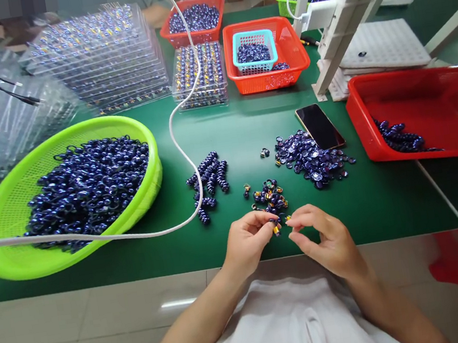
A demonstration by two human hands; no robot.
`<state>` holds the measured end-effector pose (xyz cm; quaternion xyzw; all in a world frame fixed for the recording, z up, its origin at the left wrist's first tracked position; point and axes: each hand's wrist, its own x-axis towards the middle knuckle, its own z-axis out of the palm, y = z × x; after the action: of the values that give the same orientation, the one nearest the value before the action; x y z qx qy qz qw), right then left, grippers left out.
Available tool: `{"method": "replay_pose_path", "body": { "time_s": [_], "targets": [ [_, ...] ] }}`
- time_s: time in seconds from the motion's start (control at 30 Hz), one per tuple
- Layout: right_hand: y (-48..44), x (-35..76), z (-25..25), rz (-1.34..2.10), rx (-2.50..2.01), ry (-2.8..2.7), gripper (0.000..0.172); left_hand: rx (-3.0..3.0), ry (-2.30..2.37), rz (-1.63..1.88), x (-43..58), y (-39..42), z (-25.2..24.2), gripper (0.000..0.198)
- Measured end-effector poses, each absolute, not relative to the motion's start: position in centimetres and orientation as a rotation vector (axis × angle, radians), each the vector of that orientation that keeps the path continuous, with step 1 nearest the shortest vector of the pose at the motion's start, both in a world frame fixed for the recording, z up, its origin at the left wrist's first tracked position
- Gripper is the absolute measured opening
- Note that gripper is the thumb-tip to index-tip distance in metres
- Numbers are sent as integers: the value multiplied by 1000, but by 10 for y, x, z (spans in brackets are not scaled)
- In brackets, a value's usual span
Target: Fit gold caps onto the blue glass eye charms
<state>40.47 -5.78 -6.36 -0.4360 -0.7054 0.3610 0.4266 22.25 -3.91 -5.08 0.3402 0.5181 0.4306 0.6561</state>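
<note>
My left hand [246, 244] pinches a small shiny dark-blue part with a gold-coloured piece [276, 227] between thumb and fingertips, just above the table's front edge. Close by on the right, my right hand [329, 237] has its thumb and index finger apart, with a gap between them. A tiny gold bit shows at its index fingertip; whether it is touched I cannot tell. Just beyond both hands lies a small cluster of dark-blue and gold parts [273, 194]. Behind it to the right is a pile of flat dark-blue caps [311, 162].
Spiral dark-blue pieces [210, 174] lie left of centre. A green basket [146, 149] holds many dark-blue ring-like parts. A white cable [176, 139] crosses the table. Further out are a phone [320, 126], red tray [457, 140], orange basket [271, 81] and stacked clear trays [123, 72].
</note>
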Motion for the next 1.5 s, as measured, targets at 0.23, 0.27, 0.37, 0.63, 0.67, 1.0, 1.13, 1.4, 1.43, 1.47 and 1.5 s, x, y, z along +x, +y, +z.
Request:
{"method": "replay_pose_path", "body": {
  "time_s": [0.23,0.27,0.37,0.63,0.67,1.0,1.13,1.4,1.43,1.47,1.5],
  "targets": [
    [-51,399,-58,603,-1011,-1985,22,838,1194,916,226,-37,-51,9],
    [-51,399,-59,564,-1010,-2012,20,847,1193,896,226,-36,-51,10],
    [-51,399,-62,542,-1035,-2027,15,872,1177,856,226,-37,-52,16],
    [-51,402,-60,829,-1221,-1875,9,1302,1145,829,222,-48,-54,27],
    [-51,402,-59,885,-1257,-1843,10,1361,1149,833,223,-48,-53,26],
    [-53,398,-61,1152,-1421,-1607,16,1281,1182,867,226,-47,-56,17],
    [-56,399,-63,1231,-1387,-1582,18,1238,1154,873,226,-48,-56,17],
    [-57,417,-62,954,-982,-1921,27,871,1061,866,221,-42,-60,19],
    [-57,418,-61,874,-914,-2000,34,835,1051,869,221,-41,-62,18],
    [-57,418,-61,780,-876,-2071,37,801,1043,865,221,-41,-64,18],
    [-57,418,-60,673,-866,-2131,39,769,1036,856,222,-40,-65,19]
  ]
}}
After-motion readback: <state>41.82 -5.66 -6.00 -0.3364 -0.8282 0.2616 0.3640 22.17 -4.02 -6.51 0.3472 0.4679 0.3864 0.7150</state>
